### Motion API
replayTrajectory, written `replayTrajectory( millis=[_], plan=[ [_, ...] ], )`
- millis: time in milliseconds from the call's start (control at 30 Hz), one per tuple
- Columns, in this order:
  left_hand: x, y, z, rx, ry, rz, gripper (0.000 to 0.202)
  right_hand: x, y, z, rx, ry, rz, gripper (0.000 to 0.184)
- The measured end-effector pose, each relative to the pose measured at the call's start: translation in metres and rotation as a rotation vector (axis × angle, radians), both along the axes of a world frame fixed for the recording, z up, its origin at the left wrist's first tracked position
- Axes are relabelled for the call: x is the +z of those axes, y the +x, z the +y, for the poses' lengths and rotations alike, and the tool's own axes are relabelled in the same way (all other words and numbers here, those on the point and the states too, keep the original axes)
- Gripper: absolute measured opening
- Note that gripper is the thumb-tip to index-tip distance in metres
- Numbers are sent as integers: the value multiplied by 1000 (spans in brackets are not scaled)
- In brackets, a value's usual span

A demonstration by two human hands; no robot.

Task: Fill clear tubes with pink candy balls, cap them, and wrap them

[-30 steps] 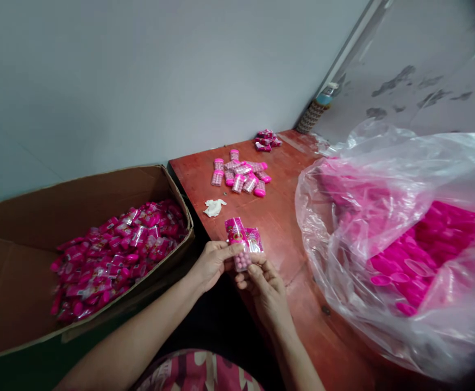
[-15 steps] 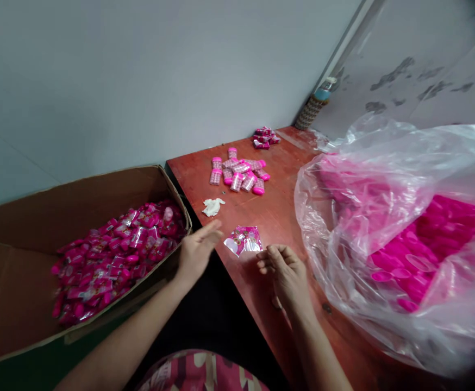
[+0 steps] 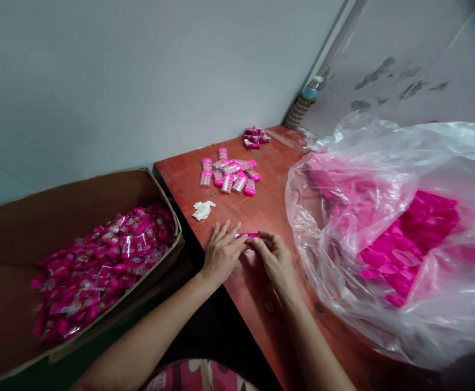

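Both my hands meet over a small pink candy packet (image 3: 249,235) that lies on the red-brown table (image 3: 270,206). My left hand (image 3: 221,251) rests flat beside it with fingers stretched out, fingertips touching the packet's left end. My right hand (image 3: 273,256) has its fingers curled and pinched on the packet's right end. Most of the packet is hidden under the fingers.
A cardboard box (image 3: 78,198) full of pink packets (image 3: 107,255) stands at the left. Further back on the table lie a cluster of pink-capped candy tubes (image 3: 229,175), a crumpled white scrap (image 3: 203,209) and a few packets (image 3: 255,137). A big clear bag (image 3: 388,228) of pink caps fills the right side.
The packet was held up in both hands, then dropped onto the table as the hands parted. Now both hands have closed in on it again on the tabletop.
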State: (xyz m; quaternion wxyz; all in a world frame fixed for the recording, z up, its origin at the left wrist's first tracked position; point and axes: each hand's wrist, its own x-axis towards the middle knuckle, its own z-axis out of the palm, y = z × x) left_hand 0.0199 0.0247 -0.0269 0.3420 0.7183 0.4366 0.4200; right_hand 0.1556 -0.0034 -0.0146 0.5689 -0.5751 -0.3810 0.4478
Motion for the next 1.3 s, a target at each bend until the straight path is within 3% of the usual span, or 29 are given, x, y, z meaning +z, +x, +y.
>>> replayTrajectory(
  millis=[167,333,433,567,633,700,767,833,1000,1167,1233,1300],
  plan=[
    [19,-10,-4,84,-284,-336,42,11,-5,14,-3,9,102,30],
    [15,-21,2,-57,-697,-517,27,22,-11,24,214,-74,15,29],
    [13,-24,5,14,-804,-635,27,23,-2,52,286,-36,-292,20],
    [19,-28,5,96,-882,-717,28,24,27,118,198,116,-1028,27],
    [23,-30,6,119,-929,-761,28,23,42,153,316,171,-1325,37],
    [25,-32,6,133,-983,-814,27,23,52,180,524,194,-1508,41],
    [25,-34,8,144,-1023,-864,26,22,58,196,673,186,-1582,40],
    [23,-37,11,156,-1038,-907,25,23,62,202,725,116,-1608,35],
    [20,-40,16,189,-1059,-1040,22,27,61,188,718,-90,-1635,22],
    [24,-41,16,296,-1087,-1240,14,28,41,128,493,-167,-1585,25],
    [26,-40,15,324,-1106,-1291,13,29,25,89,326,-177,-1220,26],
    [27,-39,14,336,-1109,-1326,13,30,4,49,335,-121,-802,29]
  ],
)
